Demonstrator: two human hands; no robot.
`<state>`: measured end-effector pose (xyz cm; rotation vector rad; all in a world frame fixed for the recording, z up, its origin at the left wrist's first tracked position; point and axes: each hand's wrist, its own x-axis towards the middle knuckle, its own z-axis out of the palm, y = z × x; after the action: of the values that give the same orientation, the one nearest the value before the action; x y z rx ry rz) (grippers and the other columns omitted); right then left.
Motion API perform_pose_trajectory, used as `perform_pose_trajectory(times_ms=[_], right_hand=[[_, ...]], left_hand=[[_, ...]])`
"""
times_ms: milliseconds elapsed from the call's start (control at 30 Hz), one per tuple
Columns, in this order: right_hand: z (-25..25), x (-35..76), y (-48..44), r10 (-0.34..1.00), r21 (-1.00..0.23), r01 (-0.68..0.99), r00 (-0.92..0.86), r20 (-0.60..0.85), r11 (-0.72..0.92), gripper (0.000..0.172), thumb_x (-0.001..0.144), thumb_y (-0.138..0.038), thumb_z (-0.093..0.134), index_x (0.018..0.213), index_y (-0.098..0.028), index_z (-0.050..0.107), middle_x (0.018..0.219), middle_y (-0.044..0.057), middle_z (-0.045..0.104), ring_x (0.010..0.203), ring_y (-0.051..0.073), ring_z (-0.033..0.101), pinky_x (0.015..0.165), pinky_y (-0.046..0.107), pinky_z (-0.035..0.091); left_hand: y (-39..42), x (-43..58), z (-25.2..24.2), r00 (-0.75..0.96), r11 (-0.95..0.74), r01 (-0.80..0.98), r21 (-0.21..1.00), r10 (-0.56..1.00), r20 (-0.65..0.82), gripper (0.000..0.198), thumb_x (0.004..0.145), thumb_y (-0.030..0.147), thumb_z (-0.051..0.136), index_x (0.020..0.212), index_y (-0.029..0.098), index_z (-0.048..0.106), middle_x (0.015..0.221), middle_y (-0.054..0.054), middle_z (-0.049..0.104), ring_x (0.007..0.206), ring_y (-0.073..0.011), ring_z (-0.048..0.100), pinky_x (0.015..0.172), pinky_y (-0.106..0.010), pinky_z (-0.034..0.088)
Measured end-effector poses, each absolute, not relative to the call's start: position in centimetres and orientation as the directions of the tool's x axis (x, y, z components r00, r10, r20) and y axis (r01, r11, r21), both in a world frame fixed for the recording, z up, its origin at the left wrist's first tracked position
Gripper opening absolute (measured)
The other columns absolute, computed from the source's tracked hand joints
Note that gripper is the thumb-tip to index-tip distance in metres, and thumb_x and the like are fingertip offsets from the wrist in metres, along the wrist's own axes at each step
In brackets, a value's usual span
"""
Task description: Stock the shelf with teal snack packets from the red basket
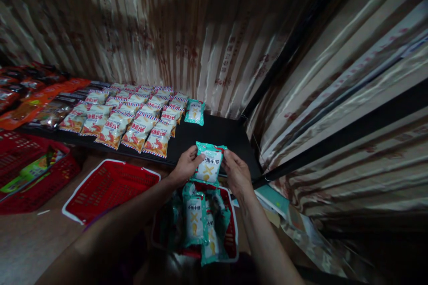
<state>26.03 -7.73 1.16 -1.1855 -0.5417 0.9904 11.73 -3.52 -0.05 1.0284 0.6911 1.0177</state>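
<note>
Both hands hold one teal-and-white snack bag (210, 164) above a red basket (234, 236). My left hand (186, 165) pinches its left edge, thumb on the front. On the opposite edge, my right hand (237, 170) grips the upper corner. Several matching teal bags (195, 220) lie in the basket below. Another teal snack bag (195, 111) leans at the back of the black shelf (214, 136), beside rows of white-and-orange snack bags (137, 131).
A second red basket (113, 187) with a white rim stands to the left. Further left, a red basket (30, 178) contains green packets. Orange and dark packages (43, 98) cover the shelf's left end. Black posts (274, 69) and patterned curtains (207, 31) border the shelf.
</note>
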Motion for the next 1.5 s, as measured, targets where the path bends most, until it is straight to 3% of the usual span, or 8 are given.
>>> perform_pose_trajectory(times_ms=[167,333,667,800,1033,1167,1400,1500], right_hand=[[1.5,26.3,-7.6,0.834,-0.92,-0.389,0.521,-0.179,0.046,0.033,0.051,-0.037,0.083,0.075,-0.018,0.071,0.073,0.0,0.072,0.064,0.012,0.063,0.063,0.023,0.051],[1.5,26.3,-7.5,0.796,-0.899,-0.431,0.568,-0.21,0.07,0.032,0.046,-0.032,0.085,0.072,-0.018,0.072,0.069,-0.002,0.071,0.061,0.01,0.061,0.06,0.022,0.049],[0.5,24.8,-8.0,0.758,-0.964,-0.231,0.651,-0.05,0.134,0.031,0.052,-0.036,0.081,0.075,-0.018,0.072,0.067,-0.003,0.068,0.059,0.01,0.056,0.06,0.024,0.044],[0.2,24.6,-8.2,0.753,-0.975,-0.176,0.658,-0.015,0.135,0.031,0.056,-0.038,0.079,0.079,-0.019,0.071,0.067,-0.004,0.067,0.061,0.01,0.055,0.061,0.024,0.043],[0.8,24.3,-8.5,0.863,-0.94,-0.333,0.494,-0.105,0.076,0.034,0.057,-0.041,0.08,0.084,-0.023,0.07,0.082,-0.003,0.071,0.073,0.012,0.062,0.071,0.026,0.048],[1.0,24.5,-8.5,0.866,-0.936,-0.347,0.483,-0.131,0.052,0.029,0.057,-0.042,0.079,0.075,-0.021,0.07,0.075,-0.002,0.07,0.068,0.013,0.061,0.067,0.027,0.048],[0.3,25.4,-8.5,0.718,-0.992,-0.047,0.693,0.054,0.12,0.029,0.059,-0.042,0.076,0.076,-0.019,0.071,0.069,-0.002,0.068,0.065,0.014,0.058,0.066,0.028,0.046],[0.3,25.4,-8.6,0.742,-0.992,-0.097,0.67,-0.008,0.077,0.035,0.06,-0.046,0.075,0.082,-0.02,0.071,0.077,0.0,0.071,0.071,0.016,0.061,0.067,0.029,0.047]], left_hand=[[-3.4,11.7,0.7,0.428,0.106,-0.29,0.951,0.903,0.03,0.036,0.064,0.042,0.074,0.085,0.016,0.06,0.085,-0.004,0.068,0.086,-0.0182,0.063,0.079,-0.028,0.05],[-3.6,12.2,1.0,0.382,0.129,-0.345,0.93,0.924,0.013,0.036,0.067,0.048,0.07,0.076,0.015,0.059,0.073,-0.001,0.063,0.071,-0.0133,0.059,0.068,-0.024,0.047],[-3.5,12.9,1.9,0.151,0.168,-0.39,0.905,0.982,-0.117,0.032,0.06,0.043,0.072,0.062,0.015,0.057,0.052,0.006,0.051,0.048,-0.0065,0.044,0.047,-0.019,0.035],[-3.5,12.8,2.0,0.16,0.168,-0.41,0.896,0.981,-0.111,0.031,0.06,0.042,0.072,0.062,0.015,0.056,0.053,0.005,0.052,0.048,-0.0068,0.045,0.047,-0.019,0.036],[-3.2,12.3,1.5,0.15,0.201,-0.425,0.883,0.977,-0.15,0.034,0.057,0.044,0.073,0.064,0.015,0.056,0.053,0.006,0.052,0.046,-0.0065,0.044,0.047,-0.019,0.036],[-3.4,12.1,1.3,0.191,0.189,-0.373,0.908,0.974,-0.124,0.034,0.059,0.045,0.072,0.065,0.015,0.058,0.055,0.005,0.054,0.048,-0.0071,0.046,0.047,-0.019,0.037],[-4.3,12.8,1.0,0.246,0.161,-0.37,0.915,0.967,-0.071,0.034,0.06,0.045,0.072,0.064,0.014,0.061,0.057,0.004,0.055,0.052,-0.0072,0.047,0.051,-0.019,0.038],[-4.3,12.9,0.9,0.223,0.177,-0.385,0.906,0.97,-0.095,0.033,0.059,0.044,0.073,0.064,0.014,0.06,0.056,0.004,0.055,0.051,-0.0064,0.045,0.051,-0.019,0.037]])
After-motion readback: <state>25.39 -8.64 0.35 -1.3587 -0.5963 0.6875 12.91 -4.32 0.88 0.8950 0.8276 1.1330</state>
